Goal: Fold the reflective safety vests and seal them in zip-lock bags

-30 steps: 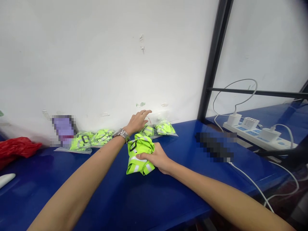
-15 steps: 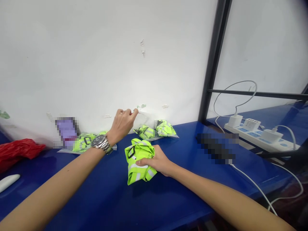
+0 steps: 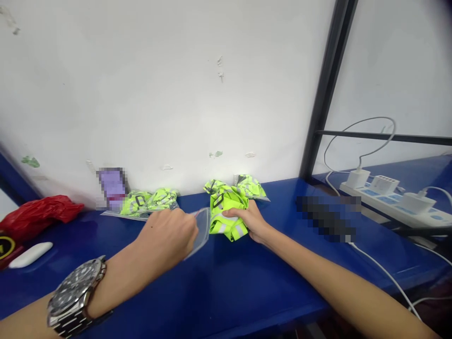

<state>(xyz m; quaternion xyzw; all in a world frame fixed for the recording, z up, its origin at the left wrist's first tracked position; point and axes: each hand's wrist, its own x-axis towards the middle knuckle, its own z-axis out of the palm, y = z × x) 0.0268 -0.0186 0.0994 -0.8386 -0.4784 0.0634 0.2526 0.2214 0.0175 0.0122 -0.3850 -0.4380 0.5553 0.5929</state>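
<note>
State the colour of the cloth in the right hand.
The cloth is neon yellow-green with pale stripes; see head view.

Head camera: worn on the person's head, and pointed forward and down.
Blue table (image 3: 219, 292): looked down on at a slant from its near side; much of the lower half is filled by it.
White wall (image 3: 158, 103): faced almost straight on, behind the table; most of the top is filled by it.
Watch (image 3: 76, 289): seen from very close, low on the left, so it is shown big.
Left hand (image 3: 167, 238): seen from above, farther off than the watch.
Right hand (image 3: 254, 221): seen farther off again, near the middle.
Black post (image 3: 326, 89): shown on the right, leaning.
Power strip (image 3: 384, 202): cut off by the right edge.
</note>
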